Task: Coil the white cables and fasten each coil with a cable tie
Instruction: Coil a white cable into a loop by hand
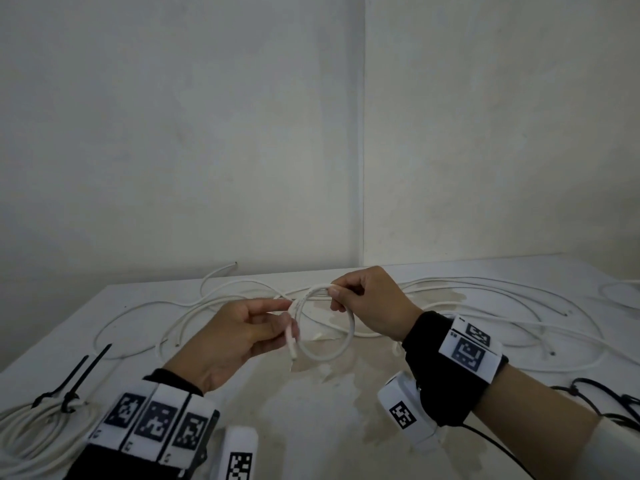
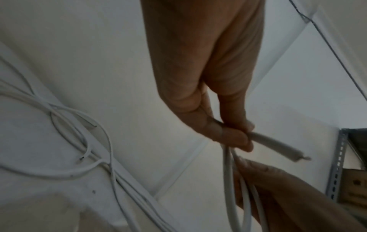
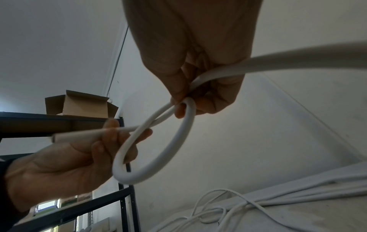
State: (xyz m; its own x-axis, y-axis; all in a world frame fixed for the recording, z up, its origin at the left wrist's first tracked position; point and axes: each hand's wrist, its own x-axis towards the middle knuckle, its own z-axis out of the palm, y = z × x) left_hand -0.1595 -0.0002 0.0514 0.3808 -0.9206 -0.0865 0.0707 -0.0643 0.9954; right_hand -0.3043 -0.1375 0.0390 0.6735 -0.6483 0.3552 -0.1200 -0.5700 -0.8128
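Above the table's middle, both hands hold one white cable bent into a single round loop. My left hand pinches the cable's cut end, which points down toward me. My right hand grips the loop's top where the strands cross. In the right wrist view the loop hangs below the right hand, and the left hand holds the end. In the left wrist view the left hand pinches the end.
Several loose white cables sprawl across the white table toward the wall. A finished coil bound with black cable ties lies at the front left. More black ties lie at the right edge.
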